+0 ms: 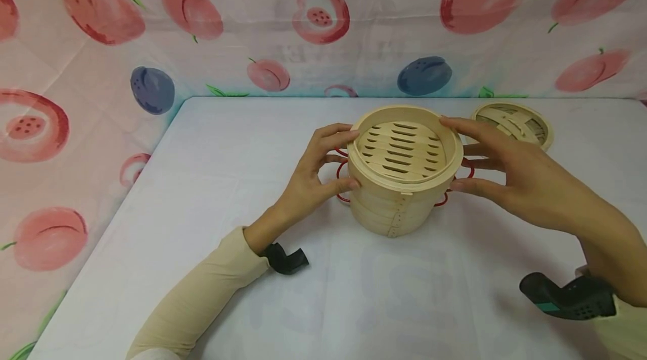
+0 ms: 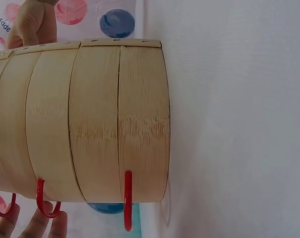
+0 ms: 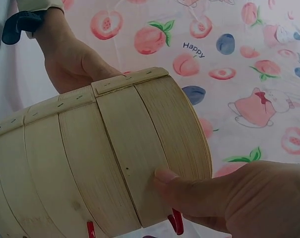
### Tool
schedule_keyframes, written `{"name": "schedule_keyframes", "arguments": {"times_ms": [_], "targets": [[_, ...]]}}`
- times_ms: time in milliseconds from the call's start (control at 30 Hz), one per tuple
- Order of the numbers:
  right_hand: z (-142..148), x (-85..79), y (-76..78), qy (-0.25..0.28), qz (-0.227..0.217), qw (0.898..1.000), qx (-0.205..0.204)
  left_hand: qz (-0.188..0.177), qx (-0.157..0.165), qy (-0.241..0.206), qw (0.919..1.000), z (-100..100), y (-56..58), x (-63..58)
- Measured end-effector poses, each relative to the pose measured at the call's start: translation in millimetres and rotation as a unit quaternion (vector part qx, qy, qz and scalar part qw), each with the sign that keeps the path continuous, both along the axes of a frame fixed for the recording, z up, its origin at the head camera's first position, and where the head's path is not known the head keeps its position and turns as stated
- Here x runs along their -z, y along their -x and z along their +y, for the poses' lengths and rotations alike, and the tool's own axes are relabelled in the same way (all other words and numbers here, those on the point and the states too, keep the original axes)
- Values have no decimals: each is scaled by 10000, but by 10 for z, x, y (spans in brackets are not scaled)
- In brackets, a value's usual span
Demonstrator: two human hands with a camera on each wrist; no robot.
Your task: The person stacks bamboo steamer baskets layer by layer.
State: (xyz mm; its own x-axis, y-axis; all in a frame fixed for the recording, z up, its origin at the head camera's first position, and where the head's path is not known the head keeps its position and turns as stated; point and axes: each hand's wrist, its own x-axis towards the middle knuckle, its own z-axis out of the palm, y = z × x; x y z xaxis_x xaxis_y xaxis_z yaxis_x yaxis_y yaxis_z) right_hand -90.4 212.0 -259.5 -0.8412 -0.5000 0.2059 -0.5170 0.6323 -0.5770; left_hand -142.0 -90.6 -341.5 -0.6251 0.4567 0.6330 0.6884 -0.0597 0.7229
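A round stack of bamboo steamer baskets (image 1: 391,208) stands on the white table, with several red loops on its sides. Its top is uncovered and shows a slatted floor. My left hand (image 1: 313,166) grips the left side of the stack, fingertips at the rim and thumb lower down in front. On the opposite side my right hand (image 1: 520,172) holds the upper part, its index finger on the rim and its thumb below. In the right wrist view the right thumb presses the bamboo wall just beside a red loop (image 3: 176,222). The left wrist view shows stacked tiers (image 2: 95,119) close up.
Behind my right hand lies a round bamboo lid (image 1: 523,124) with a woven top, partly covered by that hand. The white table (image 1: 242,141) ends at the back against a hanging peach-print cloth (image 1: 364,28). Black devices (image 1: 287,259) sit on both wrists.
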Motion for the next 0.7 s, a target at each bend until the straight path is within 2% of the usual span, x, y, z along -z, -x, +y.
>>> {"name": "schedule_keyframes", "arguments": {"times_ms": [300, 700], "targets": [[12, 7, 11, -40, 189, 9998, -65, 50, -130, 32, 9999, 10, -26, -19], [10, 10, 9, -8, 141, 9999, -38, 190, -207, -70, 9996, 24, -29, 3]]}}
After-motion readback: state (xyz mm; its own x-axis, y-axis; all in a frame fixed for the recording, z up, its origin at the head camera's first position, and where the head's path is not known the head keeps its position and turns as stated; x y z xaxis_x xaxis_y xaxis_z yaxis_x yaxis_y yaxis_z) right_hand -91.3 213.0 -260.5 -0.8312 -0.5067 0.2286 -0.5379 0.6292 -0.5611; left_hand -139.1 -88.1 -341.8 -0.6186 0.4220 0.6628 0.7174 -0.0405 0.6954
